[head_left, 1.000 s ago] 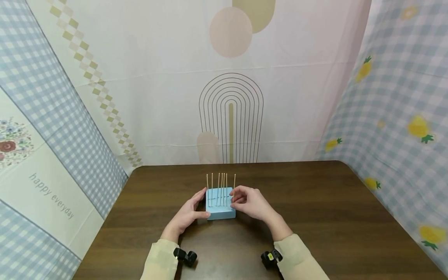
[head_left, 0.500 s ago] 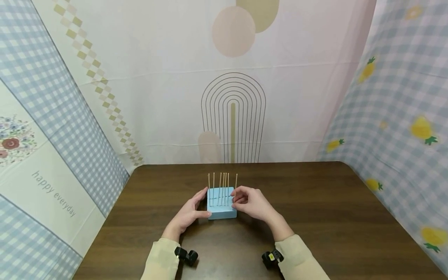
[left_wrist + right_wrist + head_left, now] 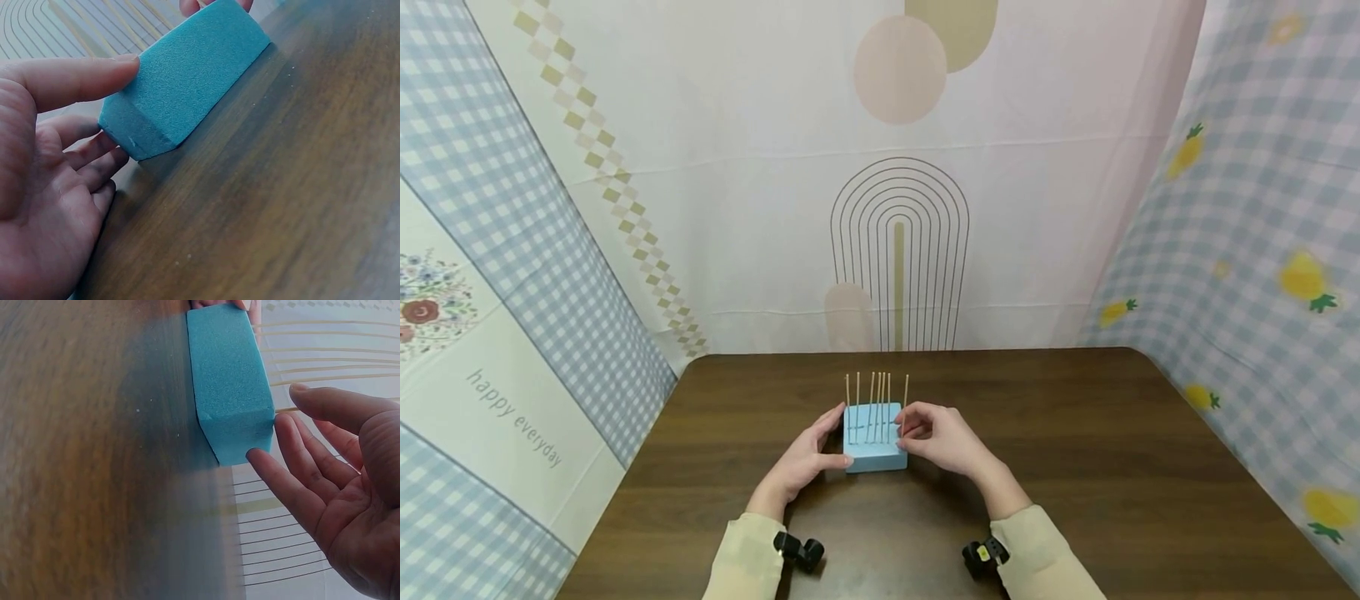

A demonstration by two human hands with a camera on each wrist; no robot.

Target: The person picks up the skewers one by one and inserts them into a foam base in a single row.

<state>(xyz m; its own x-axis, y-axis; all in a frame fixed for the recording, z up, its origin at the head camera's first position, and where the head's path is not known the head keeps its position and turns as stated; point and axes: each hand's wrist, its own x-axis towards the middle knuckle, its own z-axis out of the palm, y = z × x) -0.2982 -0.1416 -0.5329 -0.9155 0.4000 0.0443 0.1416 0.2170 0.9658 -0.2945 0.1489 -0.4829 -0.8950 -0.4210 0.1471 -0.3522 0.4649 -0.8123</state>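
Note:
A light blue foam block (image 3: 877, 462) sits on the table in the middle of the head view, with several thin wooden sticks (image 3: 880, 398) standing upright in its top. My left hand (image 3: 803, 460) steadies the block at its left side, thumb on the near corner and fingers behind; the left wrist view shows this thumb (image 3: 100, 80) against the foam (image 3: 181, 69). At the block's right edge, my right hand (image 3: 946, 440) pinches the rightmost stick (image 3: 906, 386) low down. Its lower part is mostly hidden by the fingers. In the right wrist view that stick (image 3: 285, 410) meets the block under my thumb.
The dark wooden table (image 3: 1120, 483) extends to both sides of the block. A printed white cloth (image 3: 760, 242) hangs behind its far edge, with checked cloths (image 3: 1247, 250) on the sides. Black cameras (image 3: 797, 551) are strapped at both wrists.
The head view has shifted slightly. Both hands keep the same hold, and the sticks and block stay in place.

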